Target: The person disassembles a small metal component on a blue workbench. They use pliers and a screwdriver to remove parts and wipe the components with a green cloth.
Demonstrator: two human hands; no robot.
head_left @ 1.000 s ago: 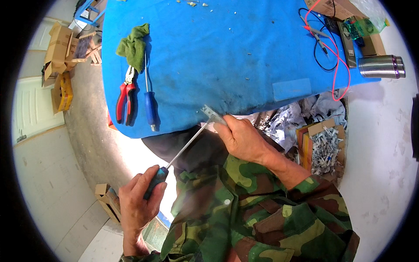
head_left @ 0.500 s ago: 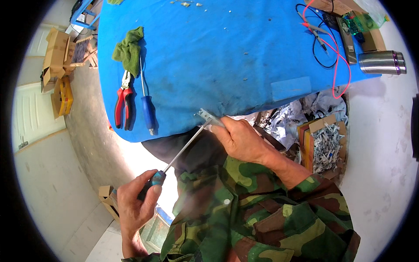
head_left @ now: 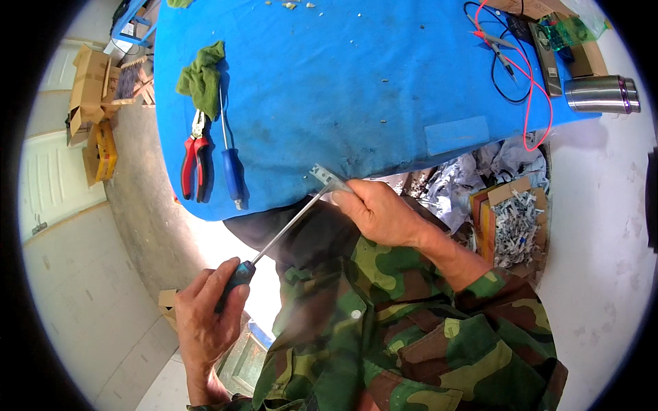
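Observation:
My left hand (head_left: 211,312) is wrapped round the dark blue handle of a screwdriver (head_left: 288,228). Its long steel shaft slants up to the right, and the tip meets a small grey metal bracket (head_left: 323,175). That bracket is pinched between the thumb and fingers of my right hand (head_left: 380,212), just over the near edge of the blue-covered table (head_left: 308,82). My right fingers partly hide its lower end. On the table to the left lie red-handled pliers (head_left: 195,163) and a second screwdriver (head_left: 233,177) with a blue handle.
A green cloth (head_left: 201,70) covers the tips of the tools. Test leads (head_left: 530,92) and a steel cup (head_left: 602,94) sit at the far right. Below the table's right edge stands a box of shredded paper (head_left: 514,233). Cardboard boxes (head_left: 89,85) stand at the left wall.
My left hand has shifted slightly left, its grip on the screwdriver handle turned a little. The bracket in my right hand has tilted slightly and risen a bit.

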